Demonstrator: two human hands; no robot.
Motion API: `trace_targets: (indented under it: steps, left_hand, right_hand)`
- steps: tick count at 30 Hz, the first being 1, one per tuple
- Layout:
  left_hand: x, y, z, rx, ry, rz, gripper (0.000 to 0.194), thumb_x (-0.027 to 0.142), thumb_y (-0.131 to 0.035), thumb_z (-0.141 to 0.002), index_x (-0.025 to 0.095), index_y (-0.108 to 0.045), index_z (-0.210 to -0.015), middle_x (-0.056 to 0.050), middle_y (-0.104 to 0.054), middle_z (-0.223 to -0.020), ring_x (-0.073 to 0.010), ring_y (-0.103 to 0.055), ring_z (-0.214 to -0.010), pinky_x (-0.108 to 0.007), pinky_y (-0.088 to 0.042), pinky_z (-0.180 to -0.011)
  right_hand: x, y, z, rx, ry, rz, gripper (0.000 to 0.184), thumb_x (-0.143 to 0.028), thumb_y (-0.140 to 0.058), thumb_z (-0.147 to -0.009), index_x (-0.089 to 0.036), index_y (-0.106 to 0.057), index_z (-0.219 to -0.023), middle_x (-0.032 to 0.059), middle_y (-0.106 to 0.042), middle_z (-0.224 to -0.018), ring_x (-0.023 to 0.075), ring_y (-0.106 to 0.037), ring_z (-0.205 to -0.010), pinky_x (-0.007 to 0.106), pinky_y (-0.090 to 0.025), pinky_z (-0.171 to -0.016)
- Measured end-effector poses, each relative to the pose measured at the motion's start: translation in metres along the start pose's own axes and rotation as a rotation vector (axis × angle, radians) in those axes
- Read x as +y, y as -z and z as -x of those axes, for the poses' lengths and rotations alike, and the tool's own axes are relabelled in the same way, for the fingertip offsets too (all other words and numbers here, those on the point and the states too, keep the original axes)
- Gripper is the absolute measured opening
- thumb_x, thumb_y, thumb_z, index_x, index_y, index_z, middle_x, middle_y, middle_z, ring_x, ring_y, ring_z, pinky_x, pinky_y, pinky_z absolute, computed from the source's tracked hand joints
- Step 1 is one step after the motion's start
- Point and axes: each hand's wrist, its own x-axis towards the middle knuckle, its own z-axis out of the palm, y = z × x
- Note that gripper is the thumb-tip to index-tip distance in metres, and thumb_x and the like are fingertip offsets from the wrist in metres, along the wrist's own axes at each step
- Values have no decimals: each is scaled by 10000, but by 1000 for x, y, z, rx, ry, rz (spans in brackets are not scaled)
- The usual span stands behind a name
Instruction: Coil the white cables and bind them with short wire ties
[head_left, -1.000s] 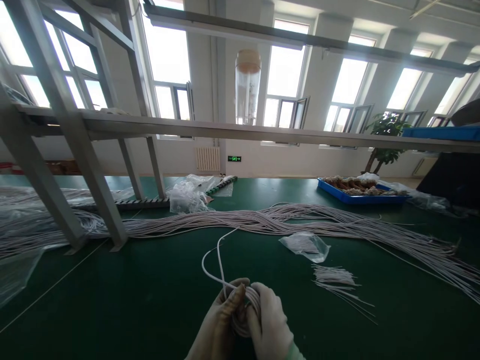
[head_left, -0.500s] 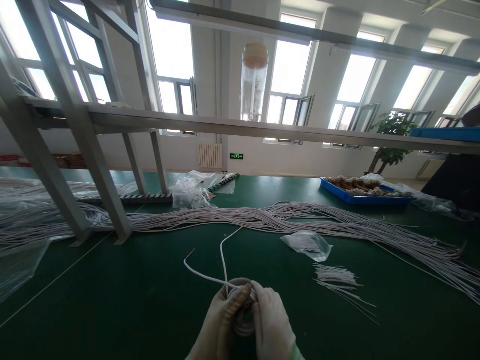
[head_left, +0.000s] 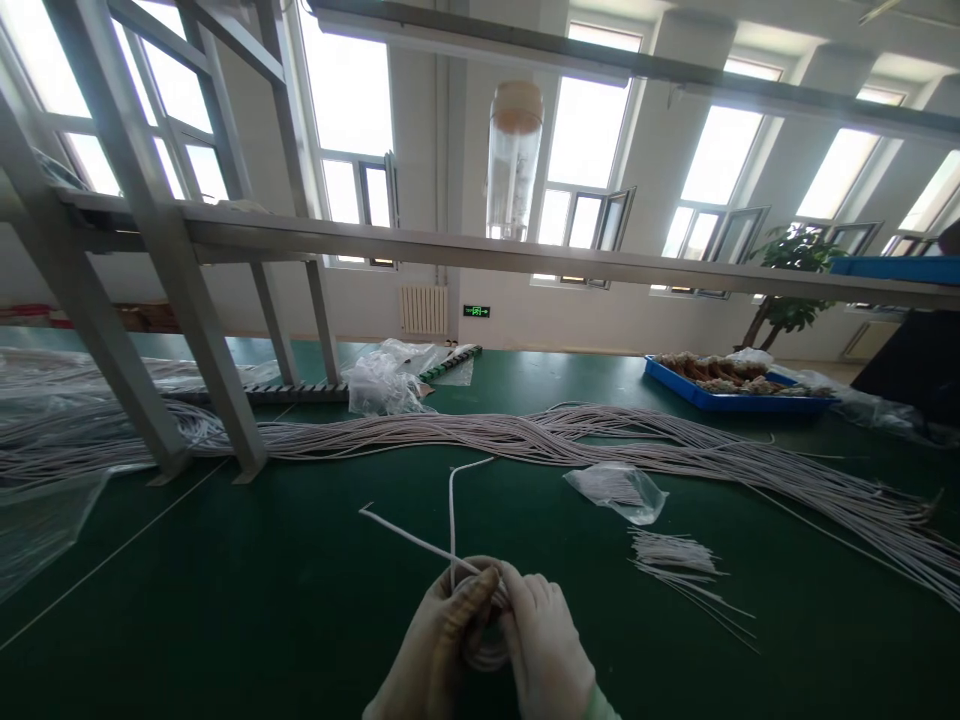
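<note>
My left hand, in a pale glove stained at the thumb, is closed around a small coil of white cable near the bottom of the view. From the other side my right hand, also gloved, grips the same coil with its fingers bent and pressed close. Two free ends of the cable stick out above my left hand: one slants up to the left, the other rises and bends right at its tip. Where the fingers meet, part of the coil is hidden.
Long bundled white cables lie across the green table. To the right are a clear plastic bag and loose short white strips. Behind stands a blue tray. A metal shelf frame rises at left, with a bottle on its shelf.
The cable's two free ends have shifted: the left one is straighter and reaches slightly further left, and the upright one now bends more sharply right. Both hands stay closed on the coil.
</note>
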Motion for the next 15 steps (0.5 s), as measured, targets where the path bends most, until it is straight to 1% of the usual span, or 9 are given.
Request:
trace_targets:
  steps: [2,4,7,10,13,15]
  left_hand:
    - [-2,3,-2,-2,-17,-38,660,613,-857,-679,179,-667,-1138,-142,-657,-1195,-395,-595,-1214,-510,-492,-1031]
    - [-5,6,-5,30,-23,-63,739,652,-872,-631,189,-660,-1166,-151,-622,-1266,-411,-560,-1260,-527,-490,-1051]
    - [-9,8,-10,44,-26,-67,804,689,-868,-601,189,-659,-1195,-167,-572,-1351,-433,-519,-1307,-537,-498,-1043]
    - [-13,7,-13,74,-30,-69,712,655,-857,-639,190,-677,-1148,-167,-615,-1303,-436,-552,-1277,-559,-500,-1024]
    - [-15,4,-14,153,-33,-60,551,582,-842,-704,205,-681,-1072,-145,-682,-1183,-431,-603,-1222,-592,-494,-1019]
    - [-16,3,-16,187,-34,-50,470,541,-829,-740,222,-682,-1053,-125,-703,-1123,-421,-630,-1188,-587,-508,-1007]
  right_hand:
    - [-7,7,2,17,-16,-143,449,-287,-415,-962,-273,-621,-1361,113,-719,-1104,321,-695,-939,442,-606,-730]
    - [-15,15,2,-5,-18,-252,423,-312,-401,-990,-303,-617,-1353,95,-712,-1127,303,-694,-955,424,-598,-744]
    - [-22,21,1,-40,-53,-283,365,-342,-420,-989,-287,-667,-1251,100,-710,-1086,307,-694,-937,435,-592,-737]
    - [-24,18,0,-29,-72,-266,314,-328,-422,-988,-267,-685,-1147,103,-707,-1034,297,-698,-905,423,-591,-731]
    - [-25,13,-1,17,-81,-220,286,-289,-433,-976,-266,-668,-1139,93,-701,-999,291,-699,-883,422,-589,-743]
    - [-27,12,-1,24,-93,-199,270,-287,-436,-986,-276,-662,-1133,77,-697,-979,280,-696,-864,410,-584,-736]
